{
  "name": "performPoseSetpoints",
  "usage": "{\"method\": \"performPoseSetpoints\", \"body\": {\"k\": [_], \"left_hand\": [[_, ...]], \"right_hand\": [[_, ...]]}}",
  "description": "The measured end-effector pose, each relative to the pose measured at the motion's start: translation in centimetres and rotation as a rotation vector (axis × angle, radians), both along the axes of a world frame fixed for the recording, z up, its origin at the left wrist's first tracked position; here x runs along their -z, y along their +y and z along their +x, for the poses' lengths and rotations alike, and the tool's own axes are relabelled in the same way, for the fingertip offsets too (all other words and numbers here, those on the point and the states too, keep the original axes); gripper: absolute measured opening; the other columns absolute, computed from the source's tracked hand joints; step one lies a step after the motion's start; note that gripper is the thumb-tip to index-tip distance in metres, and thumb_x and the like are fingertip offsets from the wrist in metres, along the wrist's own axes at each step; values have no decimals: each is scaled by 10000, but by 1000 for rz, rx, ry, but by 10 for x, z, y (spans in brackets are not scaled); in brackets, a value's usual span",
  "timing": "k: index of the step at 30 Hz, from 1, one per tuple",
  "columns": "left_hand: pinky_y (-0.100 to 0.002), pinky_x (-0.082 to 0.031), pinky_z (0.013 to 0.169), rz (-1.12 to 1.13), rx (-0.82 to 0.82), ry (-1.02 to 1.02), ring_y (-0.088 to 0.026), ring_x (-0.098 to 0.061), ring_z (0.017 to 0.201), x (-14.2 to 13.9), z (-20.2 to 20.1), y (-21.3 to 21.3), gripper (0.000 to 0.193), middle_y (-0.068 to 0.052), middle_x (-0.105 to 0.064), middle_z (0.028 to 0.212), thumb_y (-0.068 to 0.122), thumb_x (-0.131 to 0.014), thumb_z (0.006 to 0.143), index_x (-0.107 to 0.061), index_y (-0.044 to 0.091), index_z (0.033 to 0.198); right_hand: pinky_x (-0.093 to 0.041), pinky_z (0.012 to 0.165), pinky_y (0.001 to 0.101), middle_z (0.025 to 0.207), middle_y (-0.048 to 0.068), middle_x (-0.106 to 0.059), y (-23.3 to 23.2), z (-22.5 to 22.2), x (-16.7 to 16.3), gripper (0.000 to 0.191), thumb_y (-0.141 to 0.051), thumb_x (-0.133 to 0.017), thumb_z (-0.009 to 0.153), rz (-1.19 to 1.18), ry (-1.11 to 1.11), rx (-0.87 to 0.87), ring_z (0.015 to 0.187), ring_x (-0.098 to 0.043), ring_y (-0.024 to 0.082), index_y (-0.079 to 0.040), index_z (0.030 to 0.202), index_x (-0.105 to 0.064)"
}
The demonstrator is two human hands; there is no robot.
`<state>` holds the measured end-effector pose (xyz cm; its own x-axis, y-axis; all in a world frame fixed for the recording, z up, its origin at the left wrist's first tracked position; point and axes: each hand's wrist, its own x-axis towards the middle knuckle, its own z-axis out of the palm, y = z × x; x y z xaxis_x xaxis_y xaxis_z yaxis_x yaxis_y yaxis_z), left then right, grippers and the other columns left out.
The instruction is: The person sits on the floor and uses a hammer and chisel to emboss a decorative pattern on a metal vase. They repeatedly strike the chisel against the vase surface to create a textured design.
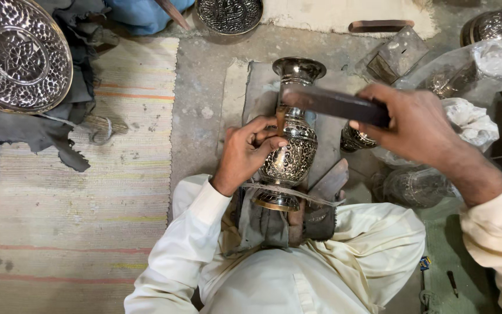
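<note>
- Two hands work over a seated lap in pale cloth, above a bare concrete floor (204,87)
- Largest thing about is the striped woven mat (82,192), spread on the floor to the person's left
- On a dark cloth at the mat's far left corner lies a big round engraved metal tray (18,55), tilted slightly toward the camera
- A smaller engraved plate (229,14) lies at the top edge, only partly in view
- To the right sit clear plastic bags (477,70) with more metalware inside, details too blurred to tell
- In the middle stands the engraved metal vase (291,145), its foot resting on the dark leather-like pad (274,224) on the lap, neck and flared mouth pointing away from the person, over a grey slab
- The right hand (419,131) is closed around a dark flat bar-shaped hammer (335,104), held level above and just right of the vase's neck, not touching it
- The left hand (248,151) rests against the vase's belly, fingers curled and pinching a thin chisel (280,119) upright against the vase's shoulder
- A small engraved pot (355,139) sits just behind the hammer, beside the vase
</note>
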<state>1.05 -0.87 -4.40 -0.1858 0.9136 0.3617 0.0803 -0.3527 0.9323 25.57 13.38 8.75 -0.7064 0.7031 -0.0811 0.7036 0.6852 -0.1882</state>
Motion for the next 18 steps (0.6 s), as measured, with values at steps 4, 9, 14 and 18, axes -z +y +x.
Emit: {"method": "performPoseSetpoints", "body": {"k": [4, 9, 14, 18], "left_hand": [[-252, -623, 722, -52, -96, 73, -102, -787, 945, -3, 4, -1, 342, -116, -811, 972, 83, -778, 922, -680, 17, 1243], [-257, -511, 599, -65, -183, 185, -59, -638, 711, -6, 6, -1, 321, -58, -693, 766, 113, -821, 900, -717, 54, 1198], [-275, -377, 473, -110, -256, 280, -59, -415, 525, -7, 6, 1, 332, 20, -432, 581, 158, -842, 863, -740, 77, 1168], [-277, -390, 483, -83, -243, 273, -56, -441, 543, -8, 5, 0, 346, 13, -474, 596, 154, -847, 865, -746, 83, 1188]], "right_hand": [[-579, 661, 412, 841, 96, -729, 5, -11, -3, 442, -231, -741, 886, 203, -48, -58, 696, -730, 248, -154, 1301, -611], [-550, 654, 450, 746, 90, -720, 8, -23, -21, 483, -158, -749, 815, 361, -220, -160, 676, -709, 277, -172, 1288, -650], [-535, 686, 466, 738, 87, -689, 8, -27, -28, 286, -169, -730, 894, 322, -21, -154, 660, -693, 275, -151, 1176, -686], [-554, 667, 449, 711, 81, -696, 11, -26, -24, 449, -157, -750, 766, 395, -242, -167, 665, -702, 280, -164, 1209, -674]]}}
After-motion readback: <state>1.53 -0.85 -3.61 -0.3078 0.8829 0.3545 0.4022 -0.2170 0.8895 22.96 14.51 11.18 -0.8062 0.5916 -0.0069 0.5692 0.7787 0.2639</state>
